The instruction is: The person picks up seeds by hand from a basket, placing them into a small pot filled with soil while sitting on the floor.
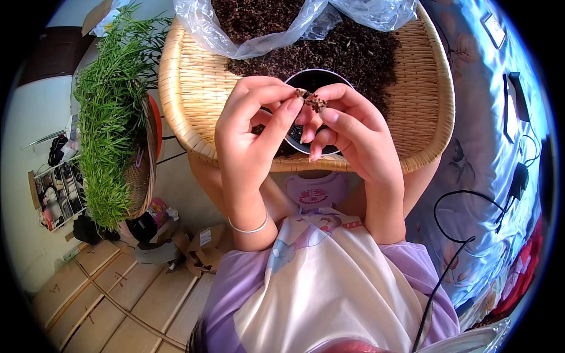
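Note:
My left hand (pixel 253 117) pinches a small dark bit with a pale stem (pixel 302 93) between thumb and forefinger. In my right hand (pixel 359 126), thumb and forefinger close on a small cluster of dried reddish-brown husks (pixel 316 104), which looks like Sichuan pepper. The two fingertips nearly meet. Beneath them stands a round bowl (pixel 319 72) with a pale rim and dark inside; small black seeds (pixel 296 133) lie in it, partly hidden by my fingers. Behind the bowl spreads a heap of the same dark husks (pixel 353 50) on a woven tray (pixel 197 76).
A clear plastic bag (pixel 259 46) of husks lies open at the tray's far side. Leafy green plants (pixel 112 129) rise at left, near flattened cardboard (pixel 135 288). To the right, a blue patterned cloth (pixel 477 176) carries a black cable (pixel 450 197).

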